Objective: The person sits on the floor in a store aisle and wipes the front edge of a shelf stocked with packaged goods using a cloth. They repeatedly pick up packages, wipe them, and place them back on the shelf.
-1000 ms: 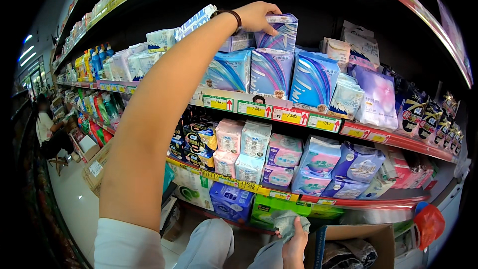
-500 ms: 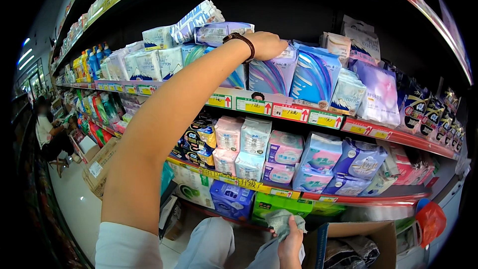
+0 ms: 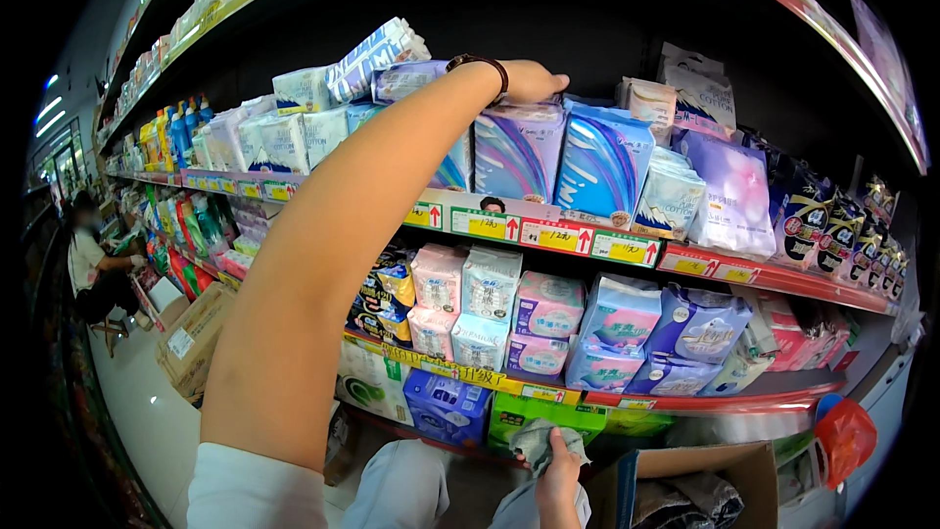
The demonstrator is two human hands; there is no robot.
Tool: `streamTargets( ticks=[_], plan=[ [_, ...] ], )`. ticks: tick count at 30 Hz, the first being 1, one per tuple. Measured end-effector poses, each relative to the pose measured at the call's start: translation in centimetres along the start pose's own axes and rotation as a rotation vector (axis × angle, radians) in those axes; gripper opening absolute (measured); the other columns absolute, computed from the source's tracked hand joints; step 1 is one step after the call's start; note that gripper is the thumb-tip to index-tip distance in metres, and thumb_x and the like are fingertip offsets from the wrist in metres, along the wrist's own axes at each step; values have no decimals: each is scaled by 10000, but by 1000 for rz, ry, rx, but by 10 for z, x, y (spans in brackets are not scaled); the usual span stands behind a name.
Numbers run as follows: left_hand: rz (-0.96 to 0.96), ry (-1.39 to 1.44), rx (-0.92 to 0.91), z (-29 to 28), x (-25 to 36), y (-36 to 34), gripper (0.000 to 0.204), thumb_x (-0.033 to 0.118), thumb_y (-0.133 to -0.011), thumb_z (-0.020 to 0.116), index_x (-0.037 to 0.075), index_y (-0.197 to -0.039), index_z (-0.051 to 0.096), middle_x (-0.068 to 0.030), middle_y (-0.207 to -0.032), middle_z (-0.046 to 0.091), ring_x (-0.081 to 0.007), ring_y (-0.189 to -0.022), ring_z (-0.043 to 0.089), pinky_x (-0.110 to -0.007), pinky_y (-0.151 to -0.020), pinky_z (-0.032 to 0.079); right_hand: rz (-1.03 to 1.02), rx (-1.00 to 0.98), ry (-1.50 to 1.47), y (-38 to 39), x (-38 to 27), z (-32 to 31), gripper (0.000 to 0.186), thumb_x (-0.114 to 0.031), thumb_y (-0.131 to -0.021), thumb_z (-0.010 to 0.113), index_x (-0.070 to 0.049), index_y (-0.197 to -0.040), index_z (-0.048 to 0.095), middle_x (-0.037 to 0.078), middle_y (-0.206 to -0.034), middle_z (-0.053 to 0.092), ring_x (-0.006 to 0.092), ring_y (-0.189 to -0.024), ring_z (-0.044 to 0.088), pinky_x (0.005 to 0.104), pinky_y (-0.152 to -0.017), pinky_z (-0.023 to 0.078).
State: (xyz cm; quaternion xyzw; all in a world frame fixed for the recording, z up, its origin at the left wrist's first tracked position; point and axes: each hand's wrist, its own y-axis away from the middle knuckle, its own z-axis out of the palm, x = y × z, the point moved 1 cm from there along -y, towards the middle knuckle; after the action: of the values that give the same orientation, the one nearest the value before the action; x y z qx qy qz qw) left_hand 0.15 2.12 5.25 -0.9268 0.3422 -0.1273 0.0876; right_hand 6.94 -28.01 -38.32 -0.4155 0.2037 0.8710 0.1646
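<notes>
My left hand (image 3: pixel 529 80) reaches over the upper shelf's front row, behind an upright lilac package (image 3: pixel 517 155) with swirled stripes; its fingers are mostly hidden, so I cannot tell what they touch. A blue striped package (image 3: pixel 599 167) stands just to the right. Left of the hand, a purple package (image 3: pixel 397 83) and a blue-and-white pack (image 3: pixel 367 64) lie on top of other packs. Low in the view, my right hand (image 3: pixel 556 470) grips a crumpled grey-green cloth (image 3: pixel 537 441).
A middle shelf holds stacked packages (image 3: pixel 534 309), with green and blue packs below. An open cardboard box (image 3: pixel 622 470) stands at lower right near red plastic (image 3: pixel 842 441). Cartons (image 3: pixel 191 343) sit along the left aisle, where another person (image 3: pixel 93 264) sits.
My left hand has come down from atop a lilac package it held to behind the front row; that upper package is now out of sight. My right hand still holds the cloth.
</notes>
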Motion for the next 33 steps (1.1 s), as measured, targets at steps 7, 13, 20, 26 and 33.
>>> streamTargets(
  ticks=[7, 13, 20, 26, 33],
  plan=[
    [23, -560, 10, -25, 1, -86, 381, 111, -841, 555, 95, -1213, 637, -119, -1238, 621, -268, -1162, 572, -367, -958, 459, -5, -168, 266, -71, 69, -20, 248, -204, -952, 555, 33, -1022, 581, 127, -876, 663, 206, -670, 655, 311, -564, 516],
    [-287, -568, -195, -7, 10, -106, 664, 159, -784, 672, 148, -1411, 454, -101, -1459, 429, -270, -1356, 386, -433, -1106, 325, 174, -398, 538, -115, 170, -75, 199, -236, -957, 564, -94, -1093, 533, 80, -1055, 628, 117, -682, 574, 258, -456, 444],
    [-305, -404, -256, 18, 14, -97, 831, 480, -793, 692, 213, -1486, 320, -100, -1532, 305, -298, -1423, 260, -500, -1128, 257, 280, -383, 543, -98, 153, -51, 130, -188, -976, 517, -89, -1045, 565, 35, -954, 608, 146, -816, 569, 293, -676, 502],
    [-438, -53, -706, -27, -18, -154, 661, 430, -857, 645, 169, -1426, 432, -103, -1478, 396, -288, -1358, 375, -471, -1082, 342, 294, -284, 551, -105, 152, -48, 258, -237, -942, 578, -10, -1062, 596, 85, -1020, 622, 195, -948, 583, 323, -798, 471],
    [-186, -713, 8, -9, 16, -107, 709, 117, -718, 794, 88, -1361, 495, -144, -1326, 553, -295, -1234, 523, -405, -991, 459, 315, -190, 481, -107, 140, -42, 325, -304, -910, 646, 4, -1012, 624, 52, -940, 640, 163, -857, 586, 305, -774, 457]
  ],
)
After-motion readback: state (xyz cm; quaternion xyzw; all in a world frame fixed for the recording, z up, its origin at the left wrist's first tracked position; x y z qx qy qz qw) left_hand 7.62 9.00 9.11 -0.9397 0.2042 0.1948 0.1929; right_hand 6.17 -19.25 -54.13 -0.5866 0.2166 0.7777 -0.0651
